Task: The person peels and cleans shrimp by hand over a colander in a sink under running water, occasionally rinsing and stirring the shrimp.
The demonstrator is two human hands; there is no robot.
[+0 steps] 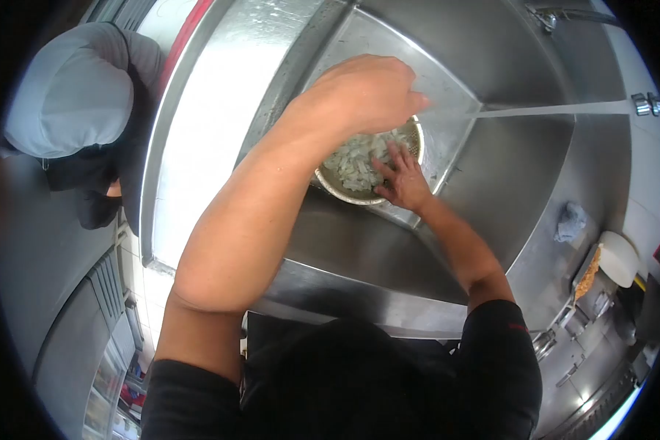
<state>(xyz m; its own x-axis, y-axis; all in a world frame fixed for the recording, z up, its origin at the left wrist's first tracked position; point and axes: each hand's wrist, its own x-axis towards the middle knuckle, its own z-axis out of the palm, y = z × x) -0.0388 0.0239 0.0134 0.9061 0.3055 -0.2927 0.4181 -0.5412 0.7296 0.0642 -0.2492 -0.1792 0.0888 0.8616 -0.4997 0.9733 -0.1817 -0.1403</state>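
A round metal colander sits in the steel sink, holding pale, translucent chopped pieces. My right hand rests on the pieces at the colander's right side, its fingers spread. Above the colander's far edge is my left hand, fingers bent inward; whether it holds anything is hidden. A stream of water runs from the tap at the right toward my left hand.
Another person in a grey top is at the upper left, beyond the counter. To the right lie a blue cloth, a white bowl and a tray of orange-brown food.
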